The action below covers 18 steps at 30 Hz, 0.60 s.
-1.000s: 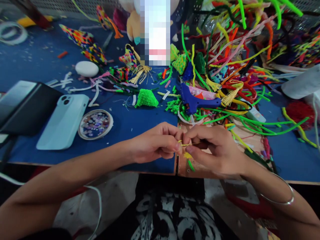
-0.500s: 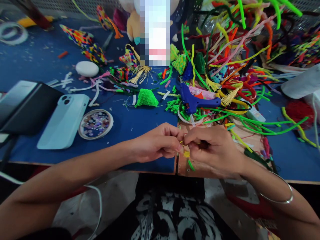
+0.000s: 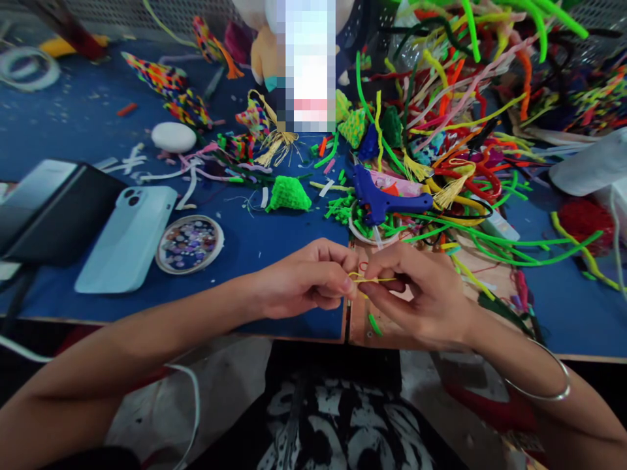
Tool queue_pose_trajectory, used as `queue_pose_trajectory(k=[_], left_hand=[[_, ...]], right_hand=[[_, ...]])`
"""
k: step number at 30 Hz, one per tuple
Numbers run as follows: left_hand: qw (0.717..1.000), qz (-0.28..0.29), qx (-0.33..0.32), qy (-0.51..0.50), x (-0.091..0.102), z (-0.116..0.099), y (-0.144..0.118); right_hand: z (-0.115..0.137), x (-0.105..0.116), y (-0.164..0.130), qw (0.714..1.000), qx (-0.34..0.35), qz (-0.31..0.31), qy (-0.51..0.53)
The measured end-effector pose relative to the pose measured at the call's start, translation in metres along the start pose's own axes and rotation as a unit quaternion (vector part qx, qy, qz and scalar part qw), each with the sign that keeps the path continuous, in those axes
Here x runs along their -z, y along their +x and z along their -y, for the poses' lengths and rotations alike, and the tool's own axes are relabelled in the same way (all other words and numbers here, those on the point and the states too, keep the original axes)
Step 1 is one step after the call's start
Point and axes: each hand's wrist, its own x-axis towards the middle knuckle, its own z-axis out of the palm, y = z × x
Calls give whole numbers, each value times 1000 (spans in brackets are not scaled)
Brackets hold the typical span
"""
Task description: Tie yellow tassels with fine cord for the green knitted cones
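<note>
Close together above the table's front edge, both hands work on a thin yellow thread (image 3: pixel 386 280). My left hand (image 3: pixel 313 277) pinches one part of it between thumb and curled fingers. From the right, my right hand (image 3: pixel 424 290) grips the thread with thumb and fingertips, and a short length of it shows across the fingers. Most of the yellow piece is hidden by my fingers. Just beyond my right hand lies a blue glue gun (image 3: pixel 379 196), its nozzle toward the far left. A short green pipe cleaner piece (image 3: pixel 375 324) lies beneath my hands.
To the left are a light blue phone (image 3: pixel 127 238), a round tub of sequins (image 3: pixel 190 244) and a white oval case (image 3: pixel 173 138). A bright green crocheted piece (image 3: pixel 290 194) lies ahead. Tangled pipe cleaners (image 3: pixel 470 111) fill the right back, near a dark red yarn bundle (image 3: pixel 585 225).
My right hand's fingers have opened a little and shifted, showing more of the yellow thread. The small yellow lump seen below my fingertips is now mostly hidden. My left hand has barely moved.
</note>
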Motion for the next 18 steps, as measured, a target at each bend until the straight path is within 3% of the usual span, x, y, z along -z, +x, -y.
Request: queue_pose_trajectory(k=[5, 18], left_hand=[[1000, 4, -1, -5, 1, -1, 0], [1000, 1, -6, -2, 0, -1, 0]], right_hand=[[-2, -1, 0, 999, 31, -18, -36], [-3, -3, -1, 997, 34, -27, -66]])
